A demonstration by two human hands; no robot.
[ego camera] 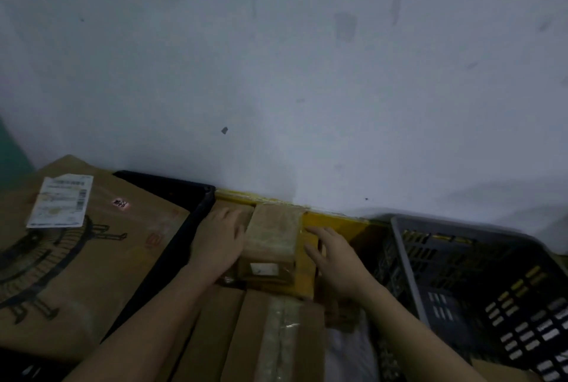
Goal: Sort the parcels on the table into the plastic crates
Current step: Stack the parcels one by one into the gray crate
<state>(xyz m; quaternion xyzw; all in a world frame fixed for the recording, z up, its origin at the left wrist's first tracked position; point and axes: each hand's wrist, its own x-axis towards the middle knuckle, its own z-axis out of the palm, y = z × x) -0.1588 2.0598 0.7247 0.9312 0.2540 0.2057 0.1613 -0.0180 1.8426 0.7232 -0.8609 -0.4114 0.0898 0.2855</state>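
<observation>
A small taped cardboard parcel [272, 243] was seen between the two hands, inside a yellow plastic crate [338, 223] that stood against the pale wall [307, 74]. The left hand [219, 241] was laid flat against the parcel's left side, its fingers straight and close together. The right hand [333, 260] was held at the parcel's right side with fingers extended and slightly spread; whether it actually touched the parcel could not be told. A white label was visible on the parcel's near face. Below it, a larger taped carton [276, 335] was seen in the same crate. To the left, a big brown printed carton [76, 258] bearing a shipping label [61, 201] was lying in a black crate [184, 212]. To the right, a grey slotted crate [479, 283] was standing just beside the yellow one.
</observation>
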